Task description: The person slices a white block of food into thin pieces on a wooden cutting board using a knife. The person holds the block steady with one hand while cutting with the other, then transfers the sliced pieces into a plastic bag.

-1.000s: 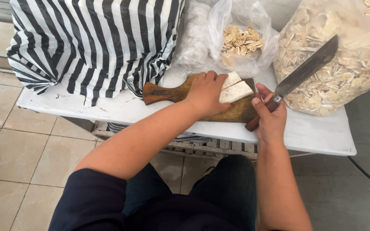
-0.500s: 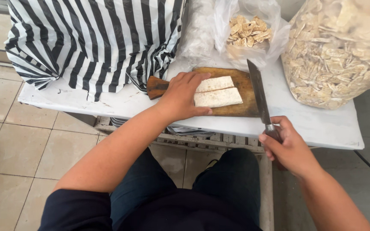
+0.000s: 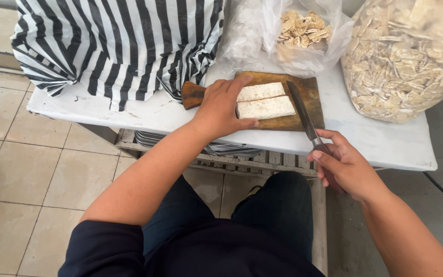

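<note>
Now the knife [image 3: 303,110] lies lower, its blade at the right ends of the two flat white pieces [image 3: 263,101] on the cutting board [image 3: 311,92]. Right hand [image 3: 345,166] fingers grip the handle. Left hand [image 3: 224,107] fingers spread, pressing the pieces, which run sideways.

Two slabs [image 3: 262,100] — one knife [image 3: 303,115]

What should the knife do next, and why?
Probably press the knife down through the end of the pale slabs. Its blade lies right beside them on the cutting board, the right hand grips its handle, and the left hand steadies them.
</note>
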